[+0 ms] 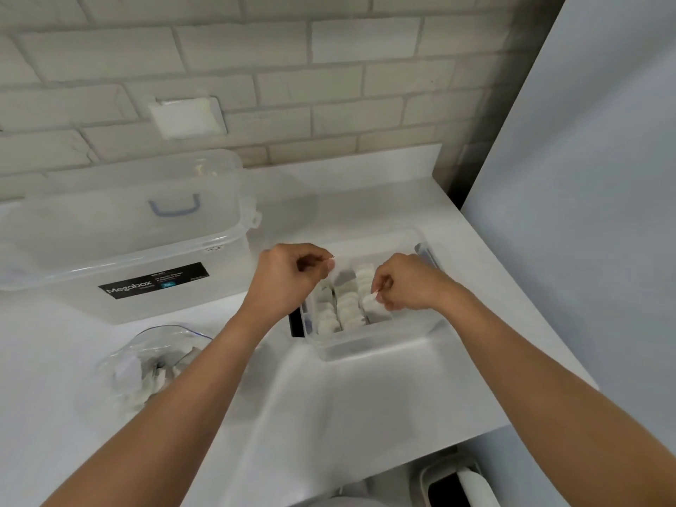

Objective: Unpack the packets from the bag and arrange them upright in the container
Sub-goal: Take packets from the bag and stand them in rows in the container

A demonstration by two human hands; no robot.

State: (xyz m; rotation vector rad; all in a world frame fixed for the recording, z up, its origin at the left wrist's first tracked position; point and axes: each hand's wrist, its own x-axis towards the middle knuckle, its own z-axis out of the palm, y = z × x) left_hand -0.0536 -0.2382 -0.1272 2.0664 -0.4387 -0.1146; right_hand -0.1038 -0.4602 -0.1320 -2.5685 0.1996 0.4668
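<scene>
Counter [365, 404], 1 container [384, 347], 3 packet rows [347, 305], left hand [285, 276], right hand [409, 283]

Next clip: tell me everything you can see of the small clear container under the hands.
The small container is a clear plastic tub, open, standing on the white counter right of the Megabox bin. Inside, white packets stand on edge in about three rows. The right hand pinches one in the right row; the left hand, fingers curled, is over its left rim, contact unclear.
</scene>
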